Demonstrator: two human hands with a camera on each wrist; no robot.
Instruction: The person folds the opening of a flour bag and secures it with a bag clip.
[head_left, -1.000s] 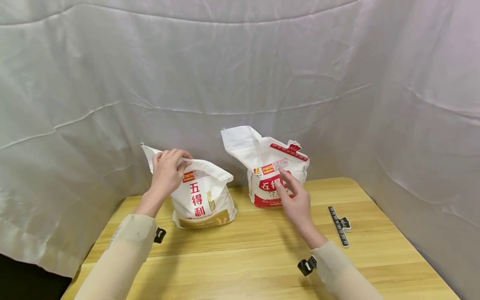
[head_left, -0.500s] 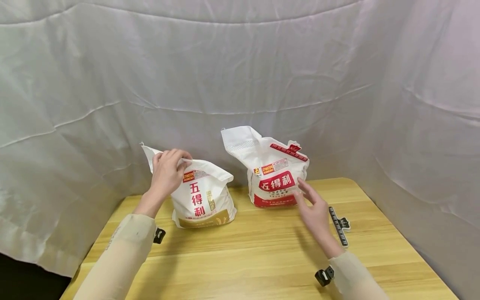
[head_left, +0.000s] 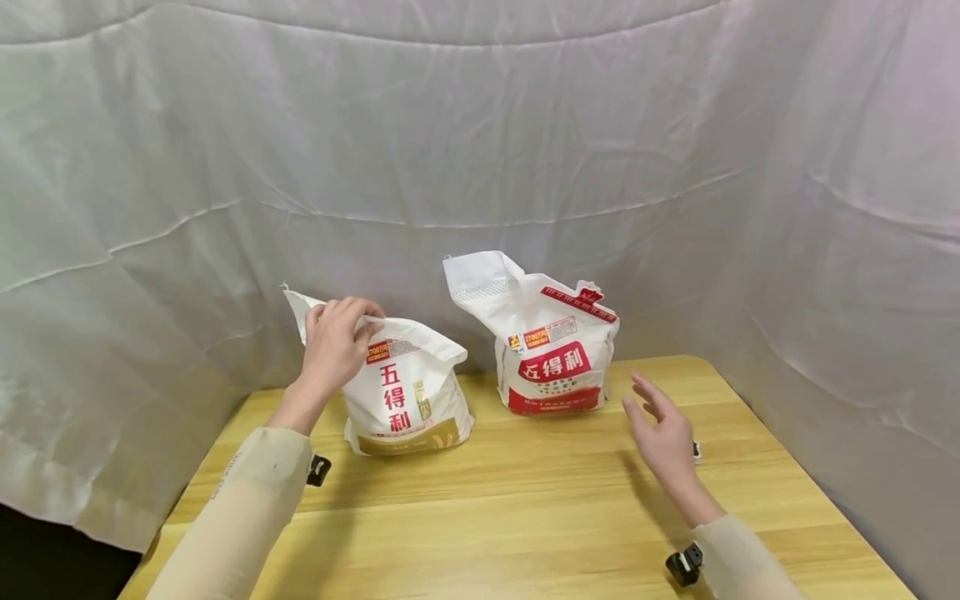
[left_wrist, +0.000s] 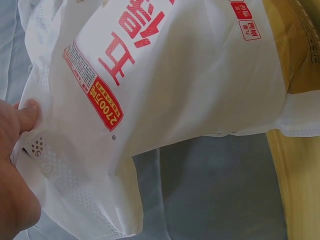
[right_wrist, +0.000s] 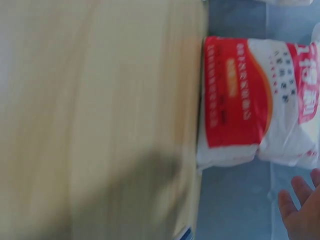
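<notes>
My left hand (head_left: 335,343) grips the folded top of a white flour bag (head_left: 431,400) with red lettering and a gold base. In the left wrist view, the thumb of the left hand (left_wrist: 15,172) presses on the bag's top edge. My right hand (head_left: 664,437) hovers over the table's right side, fingers loosely extended, holding nothing. A clip (head_left: 697,451) lies beneath it, mostly covered by the hand. In the right wrist view, the fingers of the right hand (right_wrist: 303,212) show at the lower right, apart from a red and white flour bag (right_wrist: 237,95).
The second flour bag (head_left: 558,367) stands at the table's back, right of centre. A red clip (head_left: 576,302) closes its upper right corner. Grey curtain (head_left: 480,142) hangs behind and beside the wooden table (head_left: 480,525).
My right hand has moved right, from in front of the red and white flour bag to over the black clip. The left hand keeps its hold on the other bag.
</notes>
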